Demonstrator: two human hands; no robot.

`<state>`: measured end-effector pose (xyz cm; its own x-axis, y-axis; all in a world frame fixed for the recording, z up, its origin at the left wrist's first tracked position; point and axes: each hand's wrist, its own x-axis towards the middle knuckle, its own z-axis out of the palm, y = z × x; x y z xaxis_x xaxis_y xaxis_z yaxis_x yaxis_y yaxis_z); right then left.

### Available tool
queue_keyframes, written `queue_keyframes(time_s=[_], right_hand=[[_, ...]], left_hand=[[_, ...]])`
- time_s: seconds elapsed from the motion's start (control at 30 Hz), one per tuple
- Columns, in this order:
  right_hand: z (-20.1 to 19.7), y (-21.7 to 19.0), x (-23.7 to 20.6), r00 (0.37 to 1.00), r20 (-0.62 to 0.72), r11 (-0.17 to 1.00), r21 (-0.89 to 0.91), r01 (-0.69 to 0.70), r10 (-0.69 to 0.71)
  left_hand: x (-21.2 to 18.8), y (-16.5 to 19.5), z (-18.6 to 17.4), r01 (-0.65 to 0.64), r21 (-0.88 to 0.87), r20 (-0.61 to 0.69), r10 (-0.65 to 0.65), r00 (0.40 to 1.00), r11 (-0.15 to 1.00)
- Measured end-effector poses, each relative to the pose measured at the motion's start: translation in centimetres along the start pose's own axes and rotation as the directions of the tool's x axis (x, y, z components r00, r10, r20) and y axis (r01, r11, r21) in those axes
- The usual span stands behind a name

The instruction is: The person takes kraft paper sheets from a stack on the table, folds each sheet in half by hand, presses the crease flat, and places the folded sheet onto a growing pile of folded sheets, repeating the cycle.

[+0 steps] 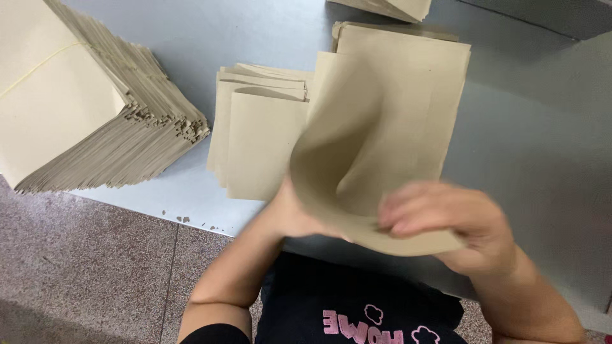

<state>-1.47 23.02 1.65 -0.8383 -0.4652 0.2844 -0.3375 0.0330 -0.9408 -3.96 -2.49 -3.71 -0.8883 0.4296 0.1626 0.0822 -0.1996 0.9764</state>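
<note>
A tan paper sheet or bag curls upward from a flat stack of the same paper on the grey table. My left hand grips its near left edge from underneath. My right hand pinches the near right edge, fingers on top, slightly blurred. A small pile of folded tan bags lies just left of the curled sheet.
A tall fanned stack of tan bags, tied with thin string, fills the table's left end and overhangs its edge. Another paper pile shows at the top edge. Speckled floor lies below the table's near edge.
</note>
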Motion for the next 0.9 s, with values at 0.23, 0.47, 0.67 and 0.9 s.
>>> queue_keyframes(time_s=[0.23,0.47,0.67,0.9], right_hand=[[1.5,1.7,-0.9,0.894,-0.445,0.998,0.054,-0.038,0.059],[2.5,4.3,-1.9,0.94,-0.331,0.996,0.065,-0.067,0.085],[1.7,6.0,-4.7,0.812,-0.411,0.91,0.203,-0.362,0.415],[-0.1,7.2,-5.6,0.897,-0.107,0.75,0.595,-0.288,0.429]], left_hand=[[0.9,0.8,0.3,-0.215,0.278,0.132,0.184,0.974,0.936],[0.5,-1.2,1.1,-0.07,0.292,-0.02,0.079,0.997,0.954],[-1.4,-2.0,1.4,0.023,-0.064,-0.214,-0.036,0.976,0.998],[-0.6,-2.2,1.2,0.176,-0.494,-0.263,-0.339,0.903,0.852]])
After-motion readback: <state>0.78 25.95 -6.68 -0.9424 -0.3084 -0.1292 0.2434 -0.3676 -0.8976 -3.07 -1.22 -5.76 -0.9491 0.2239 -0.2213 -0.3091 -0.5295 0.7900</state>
